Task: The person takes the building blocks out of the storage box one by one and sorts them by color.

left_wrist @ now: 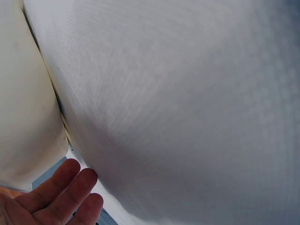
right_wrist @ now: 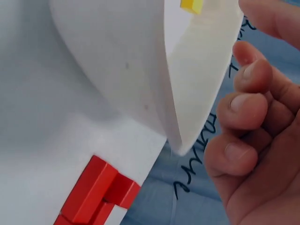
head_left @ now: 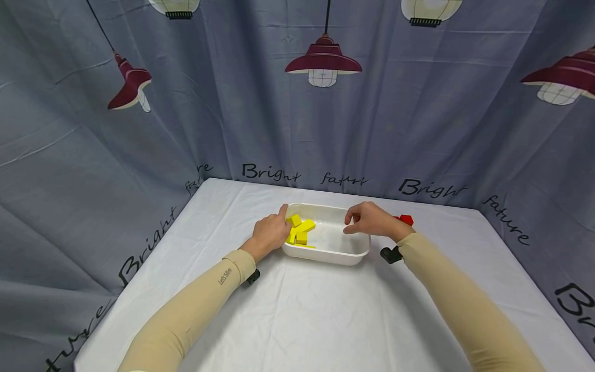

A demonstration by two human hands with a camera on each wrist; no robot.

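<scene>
A white tray (head_left: 325, 257) stands on the table. Several yellow blocks (head_left: 306, 226) lie loose in its left half. My left hand (head_left: 269, 231) rests against the tray's left rim with one finger extended along it. In the left wrist view, three relaxed fingers (left_wrist: 70, 192) lie near the tray's outer wall; the other digits are hidden there. My right hand (head_left: 369, 219) hovers at the tray's right end, thumb and index finger apart and nothing between them. The right wrist view shows its other fingers (right_wrist: 241, 110) loosely bent and one yellow block (right_wrist: 191, 4) inside the tray.
Red blocks (right_wrist: 91, 190) lie on the table to the right of the tray, partly behind my right wrist in the head view. A white cloth (head_left: 325, 320) covers the table. A grey-blue printed curtain (head_left: 260, 129) hangs around its back and sides.
</scene>
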